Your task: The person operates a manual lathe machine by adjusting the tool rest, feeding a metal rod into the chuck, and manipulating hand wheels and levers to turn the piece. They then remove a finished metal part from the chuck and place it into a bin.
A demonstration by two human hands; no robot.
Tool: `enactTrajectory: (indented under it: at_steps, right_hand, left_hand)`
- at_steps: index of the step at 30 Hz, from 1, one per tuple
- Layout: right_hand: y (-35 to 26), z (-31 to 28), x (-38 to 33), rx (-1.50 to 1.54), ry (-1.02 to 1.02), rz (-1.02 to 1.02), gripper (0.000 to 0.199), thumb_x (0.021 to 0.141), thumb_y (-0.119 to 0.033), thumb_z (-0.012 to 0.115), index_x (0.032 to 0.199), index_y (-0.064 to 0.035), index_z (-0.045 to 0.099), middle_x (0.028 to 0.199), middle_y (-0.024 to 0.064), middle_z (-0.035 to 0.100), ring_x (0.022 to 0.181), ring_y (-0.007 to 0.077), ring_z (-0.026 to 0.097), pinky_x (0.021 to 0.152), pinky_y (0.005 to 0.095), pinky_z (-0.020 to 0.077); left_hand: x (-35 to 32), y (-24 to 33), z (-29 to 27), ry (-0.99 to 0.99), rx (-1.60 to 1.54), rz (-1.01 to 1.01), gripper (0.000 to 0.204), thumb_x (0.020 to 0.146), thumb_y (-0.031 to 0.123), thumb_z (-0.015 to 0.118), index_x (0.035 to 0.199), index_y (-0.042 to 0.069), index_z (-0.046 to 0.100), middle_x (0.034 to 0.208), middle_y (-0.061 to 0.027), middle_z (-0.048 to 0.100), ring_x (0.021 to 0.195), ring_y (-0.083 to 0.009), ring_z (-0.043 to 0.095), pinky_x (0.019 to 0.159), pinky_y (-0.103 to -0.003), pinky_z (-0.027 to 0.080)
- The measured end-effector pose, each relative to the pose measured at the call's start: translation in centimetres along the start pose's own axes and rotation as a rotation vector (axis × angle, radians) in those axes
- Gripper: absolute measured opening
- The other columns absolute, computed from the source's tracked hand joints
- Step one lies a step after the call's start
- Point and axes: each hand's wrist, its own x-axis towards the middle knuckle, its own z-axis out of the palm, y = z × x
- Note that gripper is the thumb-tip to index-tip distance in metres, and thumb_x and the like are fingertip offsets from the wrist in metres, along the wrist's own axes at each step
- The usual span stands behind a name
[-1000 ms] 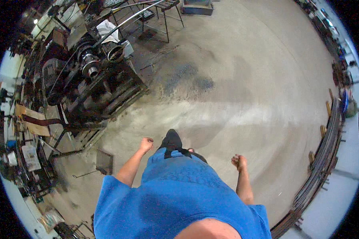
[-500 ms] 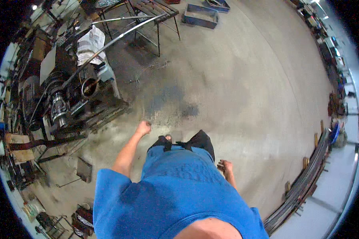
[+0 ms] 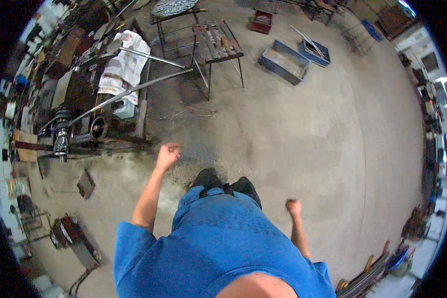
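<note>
My left hand [image 3: 168,155] is held out over the floor in front of me, left of my legs. Its fingers bend loosely, with a gap between thumb and fingers and nothing seen in them. At my right side hangs my right hand [image 3: 293,205], its fingers curled in and slightly blurred; nothing shows sticking out of it. Neither hand touches anything. Nearest to the left hand is a dark, greasy machine [image 3: 62,134] with a shiny metal spindle. A long metal bar [image 3: 129,92] slants out from it.
Printed sheets [image 3: 126,64] lie over the machine bench. Beyond it stand a slatted metal stand [image 3: 218,42] and a round table top [image 3: 174,7] covered with small pieces. Blue bins [image 3: 283,62] and a red crate [image 3: 261,21] rest on the concrete floor. Long bars [image 3: 365,278] lie at lower right.
My view has turned left and moved forward, so the stand and bins appear nearer. My left hand has risen slightly and its fingers have loosened; my right hand has swung outward and its fingers have curled in.
</note>
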Motion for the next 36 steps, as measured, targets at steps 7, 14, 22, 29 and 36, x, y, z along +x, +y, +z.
enactTrajectory:
  at_steps: [7,14,22,29,36]
  right_hand:
    - [-42.1,-38.5,1.6,-0.075,0.334,-1.194,0.054,0.055,-0.005,0.056,0.110,-0.0055,0.055,0.106,0.0133,0.057,0.091,0.0331,0.051,0.075,0.0406,0.0449]
    - [-58.4,-44.7,-1.2,0.253,0.542,-1.970,0.030,0.061,-0.034,0.064,0.086,-0.0174,0.067,0.082,0.0041,0.061,0.066,0.0177,0.057,0.059,0.0290,0.0514]
    - [-67.4,-51.7,7.7,0.085,0.278,-2.046,0.028,0.066,-0.041,0.063,0.087,-0.0221,0.066,0.084,0.0020,0.060,0.068,0.0170,0.055,0.058,0.0316,0.0488]
    - [-75.2,-59.7,18.4,-0.231,0.026,-2.083,0.034,0.068,-0.044,0.058,0.090,-0.0198,0.066,0.088,0.0024,0.058,0.069,0.0188,0.054,0.057,0.0397,0.0467]
    - [-83.6,-61.8,23.0,-0.203,-0.294,-2.472,0.042,0.069,-0.047,0.053,0.095,-0.0152,0.063,0.087,0.0046,0.060,0.070,0.0211,0.054,0.059,0.0372,0.0493]
  left_hand:
    - [4.2,16.4,0.7,0.294,-0.070,0.264,0.026,0.078,0.002,0.051,0.103,-0.003,0.057,0.073,-0.0076,0.064,0.059,-0.0069,0.053,0.053,-0.021,0.043]
    - [16.3,21.9,-0.2,0.591,0.430,0.585,0.021,0.076,0.005,0.052,0.095,0.001,0.061,0.084,-0.0144,0.063,0.071,-0.0233,0.062,0.062,-0.031,0.047]
    - [25.0,20.5,-1.8,0.553,0.368,0.189,0.024,0.079,0.010,0.049,0.098,0.004,0.062,0.082,-0.0174,0.062,0.074,-0.0318,0.061,0.066,-0.036,0.048]
    - [25.9,21.8,-0.2,0.689,0.553,-0.091,0.027,0.075,0.012,0.053,0.101,0.010,0.061,0.086,-0.0145,0.063,0.080,-0.0309,0.060,0.069,-0.037,0.047]
    - [27.0,25.7,-0.6,0.783,0.651,-0.246,0.029,0.074,0.015,0.052,0.102,0.011,0.060,0.081,-0.0146,0.062,0.077,-0.0300,0.060,0.067,-0.040,0.047]
